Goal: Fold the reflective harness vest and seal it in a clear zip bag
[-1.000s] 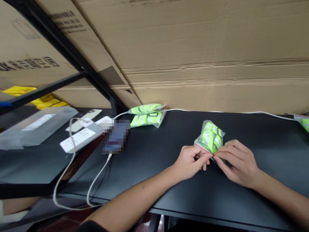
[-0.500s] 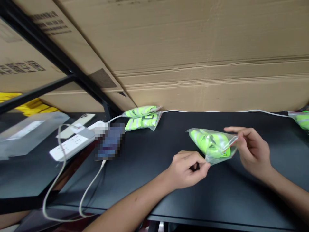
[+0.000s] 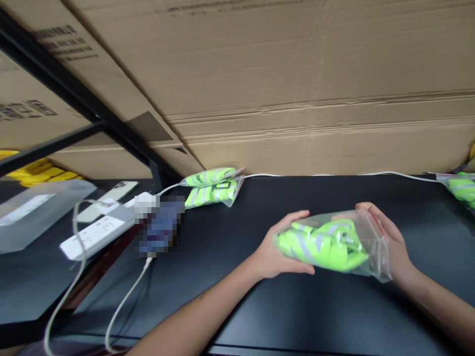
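Observation:
A clear zip bag [image 3: 322, 244] with a folded neon-green and silver item inside is held above the black table [image 3: 237, 306]. My left hand [image 3: 276, 252] grips the bag's left end, thumb below and fingers above. At the other end, by the red-striped seal, my right hand [image 3: 395, 242] holds the bag from behind, with part of its fingers hidden by the plastic. Two more bagged green items [image 3: 213, 185] lie stacked at the table's back edge.
On the left are a white power strip [image 3: 96, 232] with cables, a blurred-out phone [image 3: 161, 227], a pale phone [image 3: 122, 190] and a frosted bag [image 3: 52, 202]. Another green bag [image 3: 462, 188] lies far right. Cardboard [image 3: 278, 74] stands behind.
The bag has been turned lengthwise, its seal now at the right. My left hand has moved from the bag's lower edge to its left end, and my right hand has gone behind the seal end.

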Tool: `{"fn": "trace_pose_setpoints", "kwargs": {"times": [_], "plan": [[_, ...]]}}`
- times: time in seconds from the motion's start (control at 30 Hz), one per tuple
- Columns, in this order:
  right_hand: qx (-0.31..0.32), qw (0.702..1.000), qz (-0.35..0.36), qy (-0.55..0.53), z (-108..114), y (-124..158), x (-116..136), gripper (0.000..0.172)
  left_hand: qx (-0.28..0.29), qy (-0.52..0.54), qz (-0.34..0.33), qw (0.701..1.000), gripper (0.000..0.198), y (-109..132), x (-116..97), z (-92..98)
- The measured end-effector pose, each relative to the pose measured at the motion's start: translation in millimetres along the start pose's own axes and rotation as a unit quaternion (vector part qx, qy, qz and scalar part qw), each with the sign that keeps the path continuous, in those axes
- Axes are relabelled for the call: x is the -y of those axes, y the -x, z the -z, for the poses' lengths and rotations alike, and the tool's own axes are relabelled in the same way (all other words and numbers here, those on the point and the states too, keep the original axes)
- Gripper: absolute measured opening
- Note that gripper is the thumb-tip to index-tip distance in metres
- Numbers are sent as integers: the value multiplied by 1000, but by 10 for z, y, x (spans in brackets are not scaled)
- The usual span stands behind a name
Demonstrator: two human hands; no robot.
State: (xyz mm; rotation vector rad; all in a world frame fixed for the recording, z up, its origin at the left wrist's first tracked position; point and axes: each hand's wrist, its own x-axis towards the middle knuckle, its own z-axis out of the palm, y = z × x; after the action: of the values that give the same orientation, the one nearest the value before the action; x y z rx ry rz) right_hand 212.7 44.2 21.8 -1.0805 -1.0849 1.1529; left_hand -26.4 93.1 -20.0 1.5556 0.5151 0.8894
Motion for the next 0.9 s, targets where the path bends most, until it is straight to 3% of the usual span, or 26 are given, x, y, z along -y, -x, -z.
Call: {"fn": "trace_pose_setpoints", "kwargs": {"times": [0.07,0.17,0.23,0.33,0.43,0.53,0.63,0.8,0.9], "plan": [[29,998,27,-38,-66,35,-3,23,9,-24,-39,999,68,19,-66,-75],[3,983,185,3,-58,17,37,17,-25,-71,-112,991,52,36,-125,-84],[-3,946,306,110,42,-28,88,17,-78,-102,-154,980,52,40,-132,-24],[104,870,391,283,245,-97,156,31,-107,-145,-212,960,44,45,-132,85],[211,818,395,360,374,-141,179,60,-69,-179,-249,949,33,52,-155,140],[255,801,393,374,388,-153,172,75,-25,-198,-274,941,34,57,-183,138],[259,809,386,361,345,-133,157,76,-17,-199,-278,939,36,62,-182,130],[268,851,324,315,258,-78,126,54,-35,-194,-240,951,37,84,-146,117],[284,853,299,320,231,-75,124,65,-20,-188,-240,952,39,93,-151,88]]}}
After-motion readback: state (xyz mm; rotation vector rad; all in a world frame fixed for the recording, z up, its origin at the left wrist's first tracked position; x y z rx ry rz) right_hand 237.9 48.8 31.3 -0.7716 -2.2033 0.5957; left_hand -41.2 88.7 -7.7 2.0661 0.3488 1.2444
